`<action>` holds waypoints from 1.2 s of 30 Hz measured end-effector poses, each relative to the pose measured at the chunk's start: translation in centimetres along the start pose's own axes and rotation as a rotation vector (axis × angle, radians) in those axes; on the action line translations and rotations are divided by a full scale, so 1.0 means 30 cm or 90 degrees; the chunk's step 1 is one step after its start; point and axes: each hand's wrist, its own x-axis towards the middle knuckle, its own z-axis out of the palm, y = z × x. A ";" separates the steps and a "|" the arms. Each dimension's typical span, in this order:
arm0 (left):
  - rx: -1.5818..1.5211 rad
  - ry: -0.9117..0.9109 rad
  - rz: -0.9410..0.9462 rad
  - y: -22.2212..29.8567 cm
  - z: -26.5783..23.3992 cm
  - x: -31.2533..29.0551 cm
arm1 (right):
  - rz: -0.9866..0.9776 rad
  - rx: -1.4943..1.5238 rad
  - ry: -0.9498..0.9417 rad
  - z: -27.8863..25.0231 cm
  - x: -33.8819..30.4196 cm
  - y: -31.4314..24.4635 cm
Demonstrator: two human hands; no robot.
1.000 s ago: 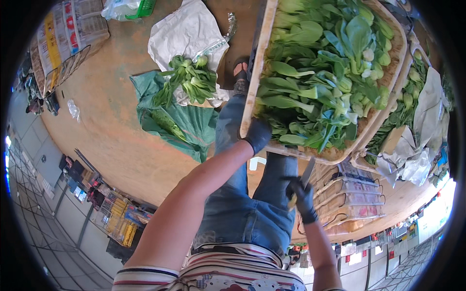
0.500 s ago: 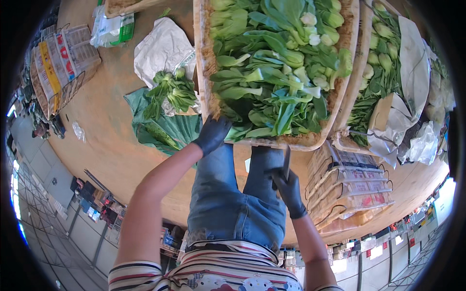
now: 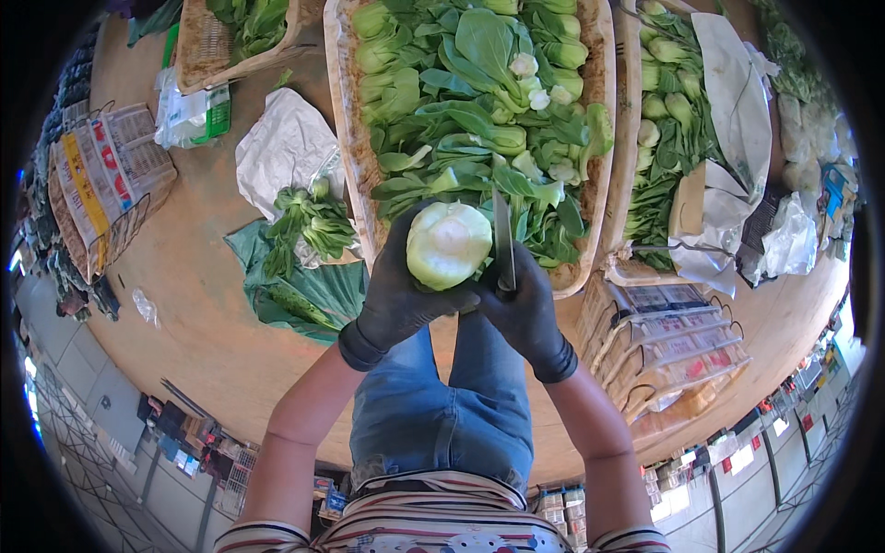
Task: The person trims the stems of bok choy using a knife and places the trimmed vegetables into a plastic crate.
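Note:
Black gloves cover both my hands. My left hand (image 3: pixel 398 281) is closed round a head of bok choy (image 3: pixel 449 244), its pale cut base facing up toward me; its leaves are hidden beneath. In my right hand (image 3: pixel 523 309) is a knife (image 3: pixel 502 235), blade pointing away from me, close beside the bok choy's right side. Just beyond both hands lies a large crate (image 3: pixel 348 157) filled with rows of bok choy (image 3: pixel 489 111), leaves mostly toward the middle and some pale stem ends showing.
Right of it stands a second crate of greens (image 3: pixel 678 101) with grey paper (image 3: pixel 733 83). Stacked crates (image 3: pixel 668 341) sit at right. Left are loose greens (image 3: pixel 313 226) on white and green sheets, a wire-handled crate (image 3: pixel 111 180), and a smaller crate (image 3: pixel 207 55).
My left hand has come back from the crate's near edge with a bok choy head. My right hand has raised the knife beside it. The view has shifted slightly.

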 end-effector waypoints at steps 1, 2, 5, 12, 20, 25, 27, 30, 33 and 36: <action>0.013 0.020 0.032 0.005 0.002 -0.006 | 0.006 -0.002 0.005 -0.010 -0.005 -0.006; 0.108 0.028 0.056 0.005 -0.009 0.005 | -0.017 -0.093 -0.027 -0.040 -0.002 -0.015; 0.201 -0.032 -0.027 0.015 -0.080 -0.011 | -0.105 -0.355 -0.103 -0.102 0.028 -0.047; 0.086 -0.097 -0.132 0.056 -0.144 -0.048 | -0.177 -0.485 -0.150 -0.065 0.047 -0.099; 0.233 -0.133 -0.137 0.121 -0.199 -0.047 | -0.054 -0.527 -0.141 -0.030 0.095 0.058; 0.132 -0.119 -0.056 0.080 -0.219 -0.085 | 0.163 -0.595 -0.044 -0.127 0.104 0.276; -0.033 -0.091 -0.155 0.057 -0.230 -0.074 | 0.136 -0.363 0.029 -0.061 0.064 0.151; -0.014 -0.112 -0.080 0.014 -0.213 -0.080 | 0.129 0.146 -0.092 0.043 0.047 -0.069; 0.009 -0.118 -0.005 0.026 -0.184 -0.051 | 0.072 0.084 -0.123 0.072 0.064 -0.057; 0.036 -0.175 -0.232 0.033 -0.245 0.005 | 0.137 0.185 -0.189 -0.015 0.069 -0.007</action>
